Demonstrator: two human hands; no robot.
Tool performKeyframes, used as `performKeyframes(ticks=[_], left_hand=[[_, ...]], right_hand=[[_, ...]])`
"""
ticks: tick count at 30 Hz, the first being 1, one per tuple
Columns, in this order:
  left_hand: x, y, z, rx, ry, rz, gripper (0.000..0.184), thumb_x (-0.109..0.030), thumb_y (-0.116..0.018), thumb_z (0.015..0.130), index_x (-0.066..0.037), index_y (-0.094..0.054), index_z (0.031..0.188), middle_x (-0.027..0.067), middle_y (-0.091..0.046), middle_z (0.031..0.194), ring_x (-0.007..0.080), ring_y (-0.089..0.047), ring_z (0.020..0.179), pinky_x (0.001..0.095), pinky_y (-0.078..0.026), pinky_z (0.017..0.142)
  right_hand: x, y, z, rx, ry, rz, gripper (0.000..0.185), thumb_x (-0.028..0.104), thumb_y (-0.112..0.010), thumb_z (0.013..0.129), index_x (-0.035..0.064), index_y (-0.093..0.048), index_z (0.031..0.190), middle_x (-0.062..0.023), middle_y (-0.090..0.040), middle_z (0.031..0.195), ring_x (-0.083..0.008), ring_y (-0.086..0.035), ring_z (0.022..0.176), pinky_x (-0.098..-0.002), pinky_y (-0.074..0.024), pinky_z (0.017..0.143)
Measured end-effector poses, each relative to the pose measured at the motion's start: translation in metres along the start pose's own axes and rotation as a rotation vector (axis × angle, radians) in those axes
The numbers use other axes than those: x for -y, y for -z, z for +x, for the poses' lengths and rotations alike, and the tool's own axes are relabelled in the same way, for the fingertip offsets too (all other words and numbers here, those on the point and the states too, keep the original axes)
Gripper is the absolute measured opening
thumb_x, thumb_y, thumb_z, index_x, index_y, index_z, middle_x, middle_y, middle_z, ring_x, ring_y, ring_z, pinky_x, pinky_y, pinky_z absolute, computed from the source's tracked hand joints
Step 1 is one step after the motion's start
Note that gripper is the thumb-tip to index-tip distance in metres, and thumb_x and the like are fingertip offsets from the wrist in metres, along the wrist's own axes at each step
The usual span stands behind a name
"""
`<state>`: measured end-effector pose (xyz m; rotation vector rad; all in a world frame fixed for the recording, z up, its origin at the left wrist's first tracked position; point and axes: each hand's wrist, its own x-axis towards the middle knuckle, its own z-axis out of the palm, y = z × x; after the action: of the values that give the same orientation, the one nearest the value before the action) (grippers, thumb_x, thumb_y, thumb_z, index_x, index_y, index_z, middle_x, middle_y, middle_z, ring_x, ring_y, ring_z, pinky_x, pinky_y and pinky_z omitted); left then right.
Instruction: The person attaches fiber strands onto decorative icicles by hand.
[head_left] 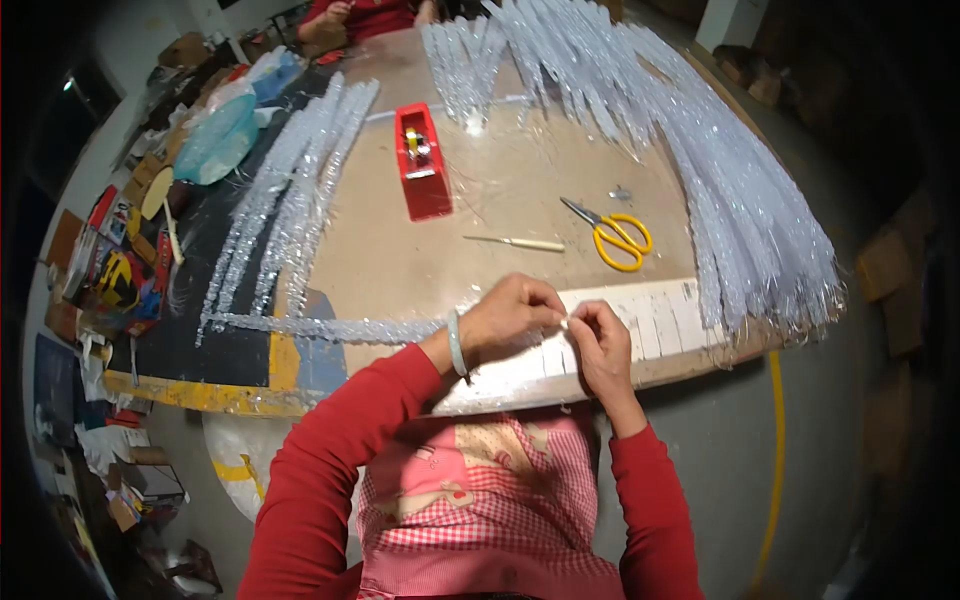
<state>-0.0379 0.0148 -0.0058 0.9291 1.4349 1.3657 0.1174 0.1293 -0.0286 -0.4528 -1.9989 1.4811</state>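
My left hand (pixel 507 318), with a pale bangle on its wrist, is closed in a pinch over the white measuring board (pixel 655 325). A silvery tinsel strip (pixel 350 329) lies along the front of the table and runs in under this hand. Facing it, my right hand (pixel 603 352) also pinches, its fingertips almost touching the left ones. A tiny pale tip (pixel 565 323) shows between them; what exactly the right fingers hold is too small to tell. Beyond the hands lie yellow-handled scissors (pixel 622 242) and a thin tool with a light handle (pixel 535 244).
A red tape dispenser (pixel 425 165) stands mid-table. Tinsel strips (pixel 290 190) lie at the left, and a large heap of tinsel (pixel 740 200) covers the right side. Across the table a person in red (pixel 375 18) sits. Boxes and a teal plastic bag (pixel 215 140) crowd the left.
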Motion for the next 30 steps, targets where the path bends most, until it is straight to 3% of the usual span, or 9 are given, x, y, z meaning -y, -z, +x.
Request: performKeyframes(ticks=[3,6,16,18,27,30], left_hand=[[-0.0020,0.0002,0.0012,-0.046,0.054,0.148,0.010,-0.007,-0.066,0.087,0.002,-0.069,0.085,0.0027,-0.066,0.074,0.0089,-0.060,0.067,0.0239,-0.049,0.060],[0.0006,0.0015,0.0019,-0.009,0.067,0.083,0.011,-0.008,-0.067,0.084,0.002,-0.070,0.085,0.0002,-0.063,0.068,0.0077,-0.056,0.063,0.0249,-0.046,0.055],[0.0015,0.0080,0.0010,0.096,-0.075,0.043,0.008,-0.006,-0.065,0.091,0.001,-0.068,0.090,-0.0003,-0.065,0.079,0.0069,-0.056,0.074,0.0225,-0.046,0.066],[0.0014,0.0076,-0.0006,0.107,-0.085,0.033,0.007,-0.006,-0.065,0.091,0.001,-0.068,0.090,-0.0007,-0.064,0.078,0.0066,-0.056,0.073,0.0224,-0.045,0.065],[0.0041,0.0068,-0.0008,0.117,-0.122,0.035,0.007,-0.006,-0.064,0.090,0.000,-0.067,0.087,-0.0018,-0.063,0.077,0.0056,-0.054,0.071,0.0221,-0.044,0.062],[0.0046,0.0079,-0.0015,0.141,-0.038,-0.011,0.008,-0.007,-0.065,0.090,0.000,-0.069,0.091,0.0012,-0.067,0.085,0.0076,-0.059,0.078,0.0225,-0.048,0.070]], right_hand=[[0.0009,-0.0018,0.0007,-0.009,-0.003,-0.004,0.005,0.001,-0.062,0.090,-0.0004,-0.058,0.094,-0.0023,-0.057,0.076,-0.0090,-0.053,0.068,-0.0246,-0.0452,0.062],[0.0050,-0.0020,0.0016,0.007,0.008,-0.030,0.005,0.001,-0.060,0.091,-0.0004,-0.057,0.094,-0.0027,-0.057,0.076,-0.0096,-0.053,0.068,-0.0251,-0.0447,0.062],[0.0043,0.0069,0.0043,0.156,-0.035,0.025,0.005,0.001,-0.059,0.091,0.0004,-0.057,0.095,-0.0028,-0.058,0.080,-0.0105,-0.054,0.072,-0.0249,-0.0462,0.067],[0.0059,0.0079,0.0043,0.192,-0.027,0.049,0.003,0.002,-0.058,0.093,0.0014,-0.057,0.096,0.0015,-0.057,0.084,-0.0057,-0.052,0.076,-0.0203,-0.0440,0.069],[0.0050,0.0063,0.0016,0.131,-0.097,0.134,0.006,0.001,-0.063,0.089,-0.0003,-0.060,0.095,-0.0008,-0.061,0.082,-0.0065,-0.055,0.075,-0.0218,-0.0472,0.069],[0.0041,0.0061,0.0010,0.126,-0.086,0.138,0.006,0.001,-0.064,0.089,-0.0007,-0.061,0.094,-0.0002,-0.061,0.082,-0.0067,-0.056,0.074,-0.0222,-0.0472,0.068]])
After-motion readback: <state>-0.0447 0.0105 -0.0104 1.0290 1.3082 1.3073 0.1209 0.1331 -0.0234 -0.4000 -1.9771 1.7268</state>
